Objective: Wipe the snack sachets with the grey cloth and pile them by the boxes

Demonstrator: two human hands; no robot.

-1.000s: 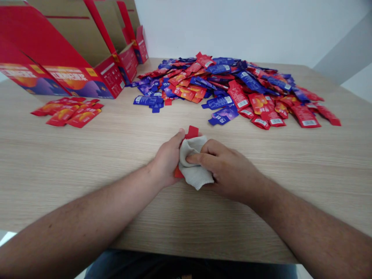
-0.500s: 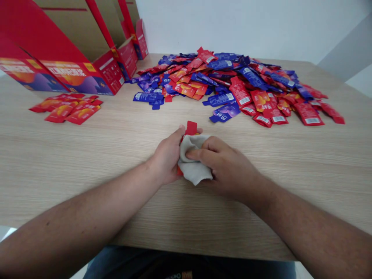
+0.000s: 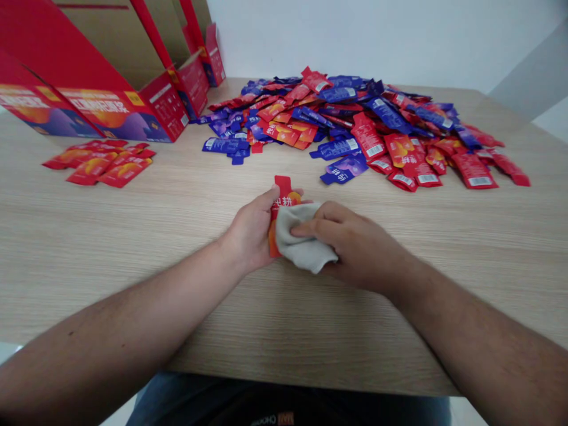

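My left hand (image 3: 252, 232) is closed around a red and orange sachet (image 3: 282, 192), whose top tab points away from me. In my right hand (image 3: 357, 245) is a pale grey cloth (image 3: 306, 251), pinched with the thumb and fingers bunched into it. The cloth lies against the sachet's face and covers its lower right part. Both hands are above the near middle of the table. My left fingertips show just beyond the sachet's far side.
A large heap of red and blue sachets (image 3: 337, 118) spreads along the back of the wooden table (image 3: 177, 207). Several red sachets (image 3: 102, 163) lie together at the left. Behind them stand open red cardboard boxes (image 3: 166, 109). A white wall (image 3: 377, 38) rises behind the table.
The cloth has shifted slightly right with my right hand, uncovering more of the sachet's printed face. My left hand and the sachet have moved slightly left and away from me.
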